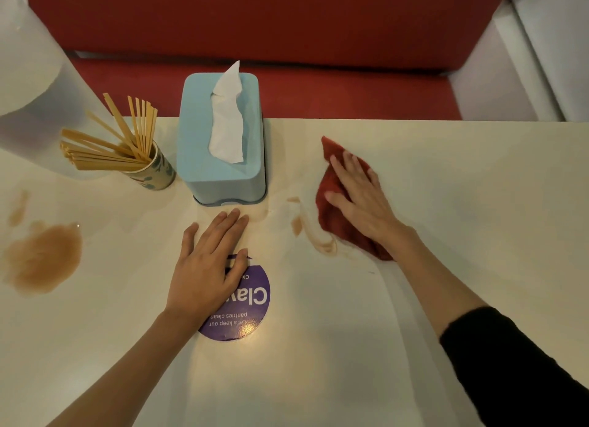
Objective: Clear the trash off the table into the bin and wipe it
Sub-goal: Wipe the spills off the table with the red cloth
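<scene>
I count one red cloth [331,222], and it lies flat on the table [462,203] under my right hand [360,194]. That hand presses down on it with straight, slightly spread fingers, gripping nothing, and the wrist is angled back toward me. Just left of the cloth is one smeared brown streak [322,245] with two small dabs beside it.

My left hand [207,267] rests palm down on the bare tabletop with its fingers straight and close together. Its heel and little finger cover part of the one round purple sticker [251,312]. Just beyond its fingertips stands one blue tissue box [197,159]. Left of that is one cup [159,174] of wooden stirrers [121,146]. Far to the left of this hand spreads one large brown puddle [44,257].
</scene>
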Demonstrator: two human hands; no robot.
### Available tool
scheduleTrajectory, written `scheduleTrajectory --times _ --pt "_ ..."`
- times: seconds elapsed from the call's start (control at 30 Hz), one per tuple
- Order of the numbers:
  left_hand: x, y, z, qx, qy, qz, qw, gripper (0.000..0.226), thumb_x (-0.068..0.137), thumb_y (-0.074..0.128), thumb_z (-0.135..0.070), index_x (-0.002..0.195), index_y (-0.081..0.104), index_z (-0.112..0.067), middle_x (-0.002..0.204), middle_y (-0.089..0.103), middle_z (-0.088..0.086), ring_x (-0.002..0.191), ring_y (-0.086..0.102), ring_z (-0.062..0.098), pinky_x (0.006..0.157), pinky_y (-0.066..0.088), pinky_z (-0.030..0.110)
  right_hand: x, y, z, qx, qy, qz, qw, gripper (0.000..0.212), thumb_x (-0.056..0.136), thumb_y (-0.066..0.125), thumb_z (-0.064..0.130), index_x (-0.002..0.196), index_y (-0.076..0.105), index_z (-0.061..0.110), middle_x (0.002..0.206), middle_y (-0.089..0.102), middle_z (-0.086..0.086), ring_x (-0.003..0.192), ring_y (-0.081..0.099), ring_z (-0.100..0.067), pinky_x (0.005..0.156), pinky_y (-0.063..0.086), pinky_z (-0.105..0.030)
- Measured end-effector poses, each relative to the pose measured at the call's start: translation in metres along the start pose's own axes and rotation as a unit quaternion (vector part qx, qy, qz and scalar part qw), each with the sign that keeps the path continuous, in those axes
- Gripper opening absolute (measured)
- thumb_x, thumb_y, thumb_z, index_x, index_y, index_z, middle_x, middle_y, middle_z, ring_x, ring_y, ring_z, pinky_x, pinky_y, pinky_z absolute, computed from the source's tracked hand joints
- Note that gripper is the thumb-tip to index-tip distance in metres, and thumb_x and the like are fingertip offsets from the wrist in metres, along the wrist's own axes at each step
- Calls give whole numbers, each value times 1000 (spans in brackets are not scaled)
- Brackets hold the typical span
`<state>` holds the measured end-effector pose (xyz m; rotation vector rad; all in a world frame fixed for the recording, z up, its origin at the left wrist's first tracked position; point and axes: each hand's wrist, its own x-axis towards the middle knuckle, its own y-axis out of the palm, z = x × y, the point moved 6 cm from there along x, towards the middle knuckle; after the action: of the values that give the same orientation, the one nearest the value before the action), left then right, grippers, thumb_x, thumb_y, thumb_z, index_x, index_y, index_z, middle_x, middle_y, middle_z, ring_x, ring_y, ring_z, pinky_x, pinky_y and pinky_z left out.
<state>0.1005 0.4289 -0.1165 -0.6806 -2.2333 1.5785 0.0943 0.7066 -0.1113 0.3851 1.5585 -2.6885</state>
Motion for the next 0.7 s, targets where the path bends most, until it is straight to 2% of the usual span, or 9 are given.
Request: scheduleTrajectory --times 0.07,0.13,0.23,0.37,0.43,0.53,0.63,0.7 --pt "0 0 0 -2 -1 -1 1000 54 100 30 -44 150 33 -24 156 34 -4 144 29 12 118 19 48 25 9 19 1 39 -13 999 69 98 25 57 155 5 24 162 -8 -2 148 -12 -13 119 -11 -39" --pt "0 -1 -1 -1 -2 0 1000 54 100 28 -45 150 33 -25 156 33 -5 144 28 12 119 18 47 35 21 46 -6 40 -26 999 66 99 18 56 155 7 22 162 -6 -4 148 -10 -15 119 -11 -39" --pt "0 0 -1 0 -3 4 1000 54 100 27 -45 150 32 -27 156 32 -6 144 26 11 119 16 46 11 45 78 -36 4 -27 999 59 102 12 48 155 4 21 162 -5 -3 149 -8 -16 119 -10 -37" --pt "0 1 1 0 -10 11 1000 55 100 27 -47 151 29 -28 157 31 -7 145 25 10 120 16 45 -59 56 75 -87 -68 -24 994 72 95 -1 58 155 6 19 161 0 -1 149 -1 -16 120 -5 -35" --pt "0 0 1 -2 -7 6 1000 54 100 28 -45 151 31 -27 156 32 -6 144 27 11 119 17 46 -71 49 51 -96 -55 -34 993 73 94 4 59 155 7 18 161 2 1 149 0 -14 120 -5 -34" --pt "0 -1 0 -4 -8 5 1000 55 100 28 -46 150 32 -26 156 33 -6 144 28 11 119 19 47 -52 33 21 -127 19 -58 990 76 94 9 59 155 -1 16 162 -2 -2 149 -3 -15 119 -7 -35" --pt "1 -1 -1 -6 -10 7 1000 55 99 26 -47 150 31 -27 156 33 -6 144 29 12 119 19 47 -11 28 26 -124 94 -87 984 77 96 23 58 155 0 13 162 0 -8 149 -1 -22 119 -2 -41" --pt "0 -1 -1 -3 -9 8 1000 54 100 28 -46 151 30 -27 156 32 -6 144 28 12 119 18 46 7 34 43 -122 117 -92 981 79 96 26 59 154 1 11 162 0 -9 149 -2 -24 120 -1 -44"
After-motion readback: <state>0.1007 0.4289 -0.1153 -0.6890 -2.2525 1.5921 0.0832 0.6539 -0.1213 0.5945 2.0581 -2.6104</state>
